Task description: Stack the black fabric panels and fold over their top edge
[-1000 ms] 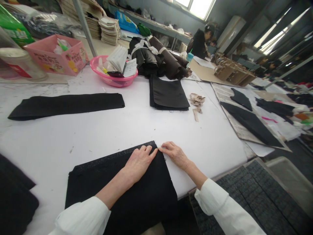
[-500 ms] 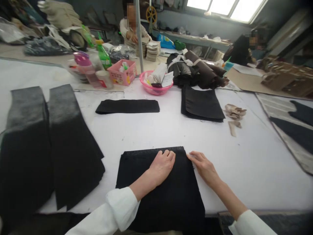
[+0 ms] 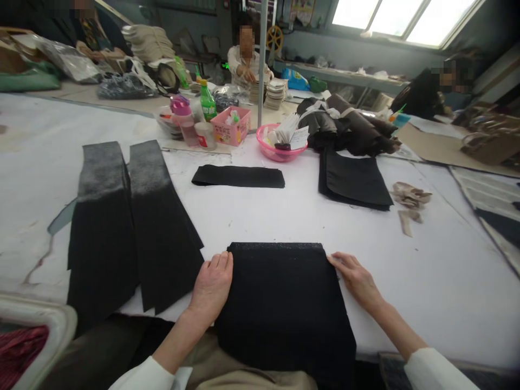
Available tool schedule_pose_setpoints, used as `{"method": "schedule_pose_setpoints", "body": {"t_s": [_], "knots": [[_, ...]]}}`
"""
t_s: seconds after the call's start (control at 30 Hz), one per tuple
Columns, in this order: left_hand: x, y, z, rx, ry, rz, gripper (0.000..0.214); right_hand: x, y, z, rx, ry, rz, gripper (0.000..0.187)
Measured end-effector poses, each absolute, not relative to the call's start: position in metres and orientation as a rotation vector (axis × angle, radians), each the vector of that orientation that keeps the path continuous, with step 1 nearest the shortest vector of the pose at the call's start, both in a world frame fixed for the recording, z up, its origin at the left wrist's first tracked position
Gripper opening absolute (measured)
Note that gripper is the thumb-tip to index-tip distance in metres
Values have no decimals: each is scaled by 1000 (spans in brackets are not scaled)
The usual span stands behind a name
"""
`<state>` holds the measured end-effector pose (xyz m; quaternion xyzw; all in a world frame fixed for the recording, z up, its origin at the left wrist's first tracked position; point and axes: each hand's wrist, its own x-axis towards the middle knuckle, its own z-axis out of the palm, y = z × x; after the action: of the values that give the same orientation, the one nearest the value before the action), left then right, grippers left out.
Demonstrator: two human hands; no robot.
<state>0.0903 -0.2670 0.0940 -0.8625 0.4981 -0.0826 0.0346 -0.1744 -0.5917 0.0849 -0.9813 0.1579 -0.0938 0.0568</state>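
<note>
A black fabric piece (image 3: 280,303) lies in front of me, its lower end hanging over the table edge toward my lap. A speckled, rougher strip runs along its far edge. My left hand (image 3: 213,281) is closed at the far left corner, fingers curled on the side edge. At the far right corner, my right hand (image 3: 357,279) pinches the opposite edge between thumb and fingers. The fingertips' exact hold on the cloth is partly hidden. Left of my left hand lie two long stacks of black pieces (image 3: 103,233).
A folded black strip (image 3: 239,176) and a black stack (image 3: 355,179) lie farther back on the white table (image 3: 260,216). Beige scraps (image 3: 411,195) sit at right. Behind are a pink basin (image 3: 280,154), a pink basket (image 3: 231,127) and a metal pole (image 3: 262,65). Several people work beyond.
My left hand has moved from the top of the fabric to its left edge. My right hand stays at the right corner. The view has swung left.
</note>
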Motion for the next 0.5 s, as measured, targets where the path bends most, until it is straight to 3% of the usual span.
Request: {"method": "schedule_pose_setpoints", "body": {"t_s": [0.23, 0.5], "knots": [[86, -268, 101, -2712, 1478, -312, 38, -162, -593, 107, -2892, 639, -338, 37], [83, -269, 100, -2709, 1668, -256, 32, -95, -514, 126, -2906, 467, -250, 21]]}}
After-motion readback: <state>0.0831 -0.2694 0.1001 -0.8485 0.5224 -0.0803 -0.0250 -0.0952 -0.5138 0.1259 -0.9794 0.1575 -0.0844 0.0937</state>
